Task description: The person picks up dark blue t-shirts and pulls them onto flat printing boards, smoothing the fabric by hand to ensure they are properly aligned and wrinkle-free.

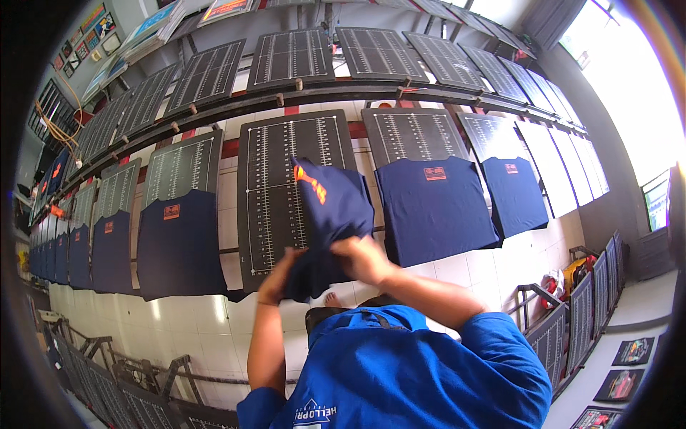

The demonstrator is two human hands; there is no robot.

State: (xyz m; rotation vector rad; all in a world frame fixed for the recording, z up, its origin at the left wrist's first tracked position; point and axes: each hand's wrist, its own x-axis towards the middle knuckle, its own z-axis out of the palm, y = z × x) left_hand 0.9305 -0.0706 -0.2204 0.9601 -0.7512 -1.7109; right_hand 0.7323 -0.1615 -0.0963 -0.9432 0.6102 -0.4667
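A navy T-shirt (341, 204) with a bright orange print is bunched up over the right part of a black printing board (268, 157) marked with white ruled lines. My right hand (361, 259) is closed on the shirt's near part, with fabric gathered under the fingers. At the shirt's near left edge, my left hand (277, 275) is blurred. Its fingers are partly behind the cloth, so its grip is hard to make out. Some of the cloth hangs past the board's near edge, between my hands.
Navy shirts with small orange prints lie on neighbouring boards, one to the right (432, 211) and one to the left (179, 247). A dark rail (300, 95) runs behind, with more ruled boards beyond. Racks of boards (572, 322) stand at the lower right and lower left.
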